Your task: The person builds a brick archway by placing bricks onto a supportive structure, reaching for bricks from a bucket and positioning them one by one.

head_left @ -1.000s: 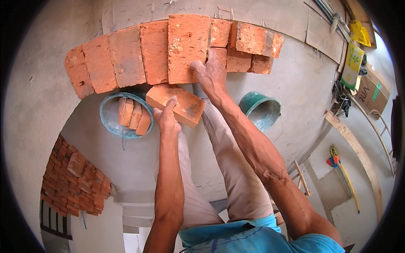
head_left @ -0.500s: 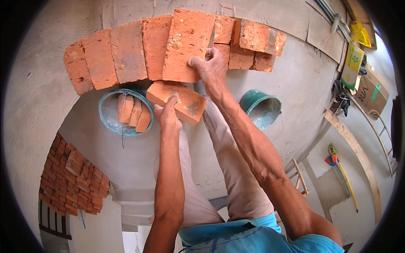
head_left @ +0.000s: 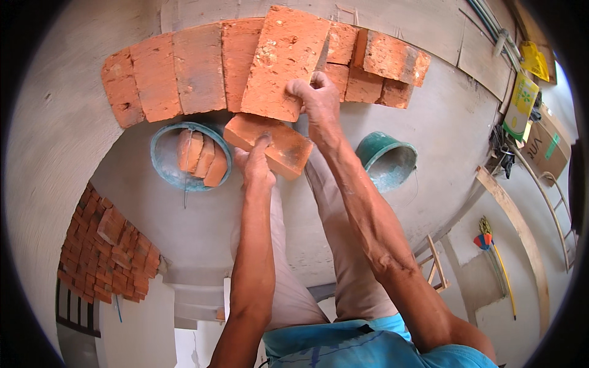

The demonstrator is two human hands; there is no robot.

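My right hand (head_left: pixel 316 101) grips the lower right corner of a large orange brick (head_left: pixel 282 61), thumb on its face and the other fingers partly hidden. That brick stands slightly tilted within a curved row of upright bricks (head_left: pixel 199 67). Below it, my left hand (head_left: pixel 256 164) holds a second brick (head_left: pixel 273 144), its thumb across the top face and its fingers underneath, out of sight. The held brick's upper edge lies just beneath the tilted one; whether they touch I cannot tell. To the right, smaller bricks (head_left: pixel 392 58) are stacked at the end of the row.
A teal bucket (head_left: pixel 154 156) with several brick pieces stands left of my left hand. Another teal bucket (head_left: pixel 373 147) is tipped on its side at right. Far below left is a large brick pile (head_left: pixel 110 251). A curved wooden board (head_left: pixel 521 239) and a cardboard box (head_left: pixel 546 144) are at right.
The whole view has shifted, so the bricks and buckets sit a little farther right in the picture. Both hands keep their holds on the same bricks.
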